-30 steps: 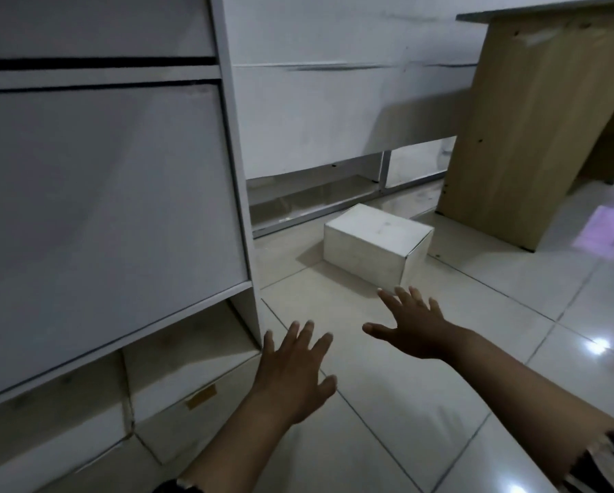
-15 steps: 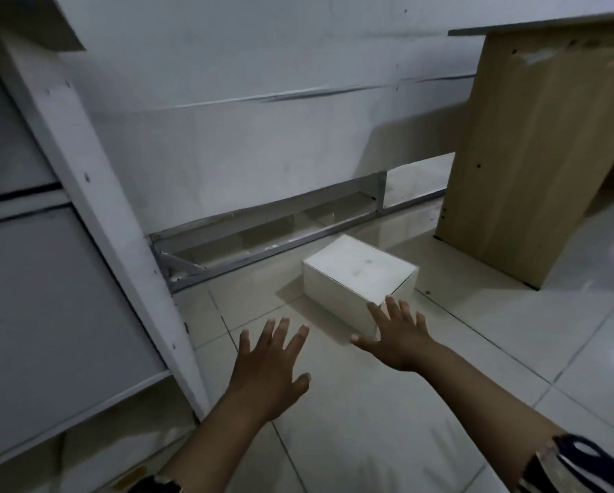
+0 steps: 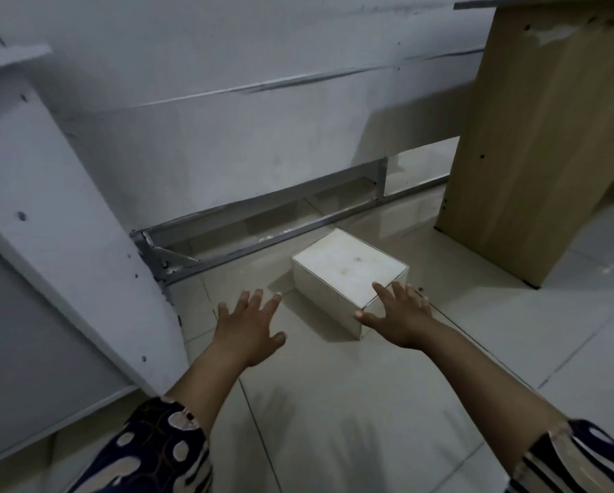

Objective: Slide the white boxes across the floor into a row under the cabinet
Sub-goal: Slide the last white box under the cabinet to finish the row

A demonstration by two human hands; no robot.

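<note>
white box (image 3: 348, 275) on the tiled floor (image 3: 351, 403), turned corner-on, just before the metal rail (image 3: 263, 243) under the grey cabinet (image 3: 227, 137). right hand (image 3: 399, 316) at its near right corner, fingers (image 3: 382, 291) spread flat, tips over the top edge, gripping nothing. left hand (image 3: 248, 327) left of the box and apart from it, fingers spread loose above the tiles. beyond the right fingertips, a wooden desk panel (image 3: 533, 137). patterned sleeves (image 3: 163, 453) at both forearms.
</note>
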